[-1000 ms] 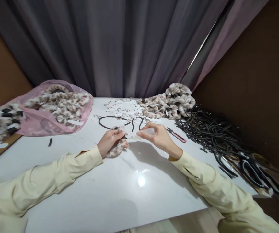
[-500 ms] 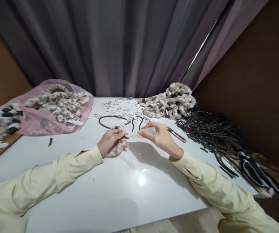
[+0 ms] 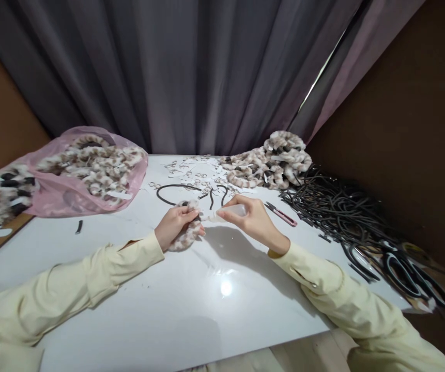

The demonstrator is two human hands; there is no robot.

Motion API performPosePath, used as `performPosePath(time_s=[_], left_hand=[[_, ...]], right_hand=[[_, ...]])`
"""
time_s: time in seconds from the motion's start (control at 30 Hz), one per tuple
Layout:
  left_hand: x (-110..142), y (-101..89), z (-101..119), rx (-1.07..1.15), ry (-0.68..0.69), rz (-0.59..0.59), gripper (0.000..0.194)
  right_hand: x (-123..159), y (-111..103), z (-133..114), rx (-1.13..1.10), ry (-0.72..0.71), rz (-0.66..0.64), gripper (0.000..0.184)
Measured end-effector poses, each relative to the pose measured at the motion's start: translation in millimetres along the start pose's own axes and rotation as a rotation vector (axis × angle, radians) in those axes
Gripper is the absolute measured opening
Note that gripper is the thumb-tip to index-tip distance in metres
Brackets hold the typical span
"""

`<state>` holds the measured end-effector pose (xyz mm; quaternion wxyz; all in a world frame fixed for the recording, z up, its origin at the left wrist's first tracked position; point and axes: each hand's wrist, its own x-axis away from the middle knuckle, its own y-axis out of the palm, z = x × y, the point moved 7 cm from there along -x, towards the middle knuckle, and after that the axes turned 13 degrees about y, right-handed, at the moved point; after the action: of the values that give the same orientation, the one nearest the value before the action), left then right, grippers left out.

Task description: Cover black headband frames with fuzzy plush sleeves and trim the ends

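My left hand [image 3: 173,225] is closed around a fluffy white and brown furry loop [image 3: 185,241], held just above the table. In my right hand [image 3: 255,219] is a small translucent squeeze bottle [image 3: 238,210], pinched between thumb and fingers and lying nearly sideways. Its narrow white tip points left at the loop, by my left fingertips; whether tip and loop touch I cannot tell. Behind my hands lie a curved black cord [image 3: 160,195] and shorter black cord pieces [image 3: 211,199].
A pink plastic bag [image 3: 51,199] of furry loops stands at left. More furry loops [image 3: 284,163] are heaped at back right, beside a tangle of black cords [image 3: 334,206]. Thread snips [image 3: 282,214] and large scissors [image 3: 404,274] lie at right. Small metal rings [image 3: 202,178] are scattered behind.
My right hand and the bottle have shifted slightly to the left, bringing the tip nearer the furry loop. My left hand stays almost still.
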<state>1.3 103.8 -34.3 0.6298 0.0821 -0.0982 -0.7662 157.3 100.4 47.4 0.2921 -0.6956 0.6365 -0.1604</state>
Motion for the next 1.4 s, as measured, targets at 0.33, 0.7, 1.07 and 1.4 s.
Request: performPosePath(time_s=[0.33, 0.7, 1.07, 1.4], left_hand=[[0.7, 0.7, 1.2, -0.004, 0.001, -0.002, 0.024], [0.7, 0.3, 0.2, 0.015, -0.005, 0.001, 0.021], [1.2, -1.4, -1.3, 0.032, -0.015, 0.020, 0.019], [0.1, -1.0, 0.0, 0.017, -0.008, 0.006, 0.021]], right_hand=[[0.2, -1.6, 0.5, -0.011, -0.013, 0.003, 0.020], [-1.0, -3.2, 0.8, 0.025, 0.015, 0.008, 0.018], [-1.8, -2.8, 0.7, 0.025, -0.003, 0.019, 0.016], [0.1, -2.1, -0.4, -0.011, -0.037, 0.011, 0.017]])
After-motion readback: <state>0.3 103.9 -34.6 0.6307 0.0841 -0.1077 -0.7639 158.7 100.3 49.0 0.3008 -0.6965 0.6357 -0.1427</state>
